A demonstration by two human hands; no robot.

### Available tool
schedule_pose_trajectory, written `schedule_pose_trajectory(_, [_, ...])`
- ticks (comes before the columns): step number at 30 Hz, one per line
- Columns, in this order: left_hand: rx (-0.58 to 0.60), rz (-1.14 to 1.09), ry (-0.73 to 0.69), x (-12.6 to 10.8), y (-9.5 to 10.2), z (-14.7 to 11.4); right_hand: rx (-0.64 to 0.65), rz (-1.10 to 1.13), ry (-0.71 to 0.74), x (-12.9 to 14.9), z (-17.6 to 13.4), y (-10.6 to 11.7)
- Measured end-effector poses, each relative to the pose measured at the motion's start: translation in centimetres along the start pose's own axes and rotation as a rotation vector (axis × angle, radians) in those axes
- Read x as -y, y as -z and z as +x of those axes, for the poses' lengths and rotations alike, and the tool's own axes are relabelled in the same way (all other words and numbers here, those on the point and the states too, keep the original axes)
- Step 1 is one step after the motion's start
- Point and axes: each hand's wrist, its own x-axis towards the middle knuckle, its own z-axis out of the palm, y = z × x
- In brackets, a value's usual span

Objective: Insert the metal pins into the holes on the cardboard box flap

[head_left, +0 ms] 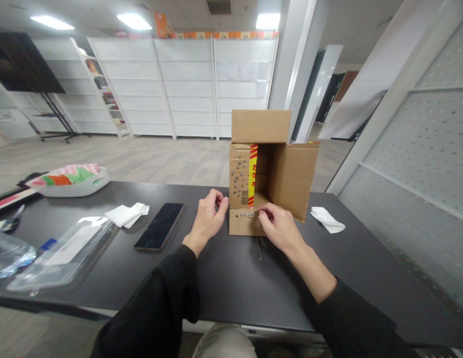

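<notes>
An open cardboard box [278, 174] stands on the dark table, its mouth facing me. Small round metal heads dot its left flap [238, 179], beside a yellow and red tape strip [252, 176]. A row of similar heads runs along the lower flap [242, 226]. My right hand [278, 223] pinches at the right end of that row; whatever its fingertips hold is too small to make out. My left hand [209, 215] is closed with curled fingers beside the box's left edge, its fingertips partly hidden. Below the flap lies a thin dark rod [258, 248].
Left of my hands lie a phone [159, 226], a crumpled tissue [127, 215], a clear plastic case [67, 253] and a water bottle [9, 253]. A white basket [72, 186] stands farther back. Another tissue [327, 220] lies right of the box, near a perforated panel [421, 164].
</notes>
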Motion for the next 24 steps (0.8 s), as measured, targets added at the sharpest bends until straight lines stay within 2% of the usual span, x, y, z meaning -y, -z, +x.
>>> schedule_pose_trajectory(13, [0.0,0.0,0.002,0.04,-0.03,-0.01,-0.018,-0.019,0.003,-0.81,-0.05,-0.26])
schedule_pose_trajectory(24, [0.004,0.008,0.008,-0.05,0.06,0.0,0.057,-0.116,-0.078,-0.68,-0.11,-0.11])
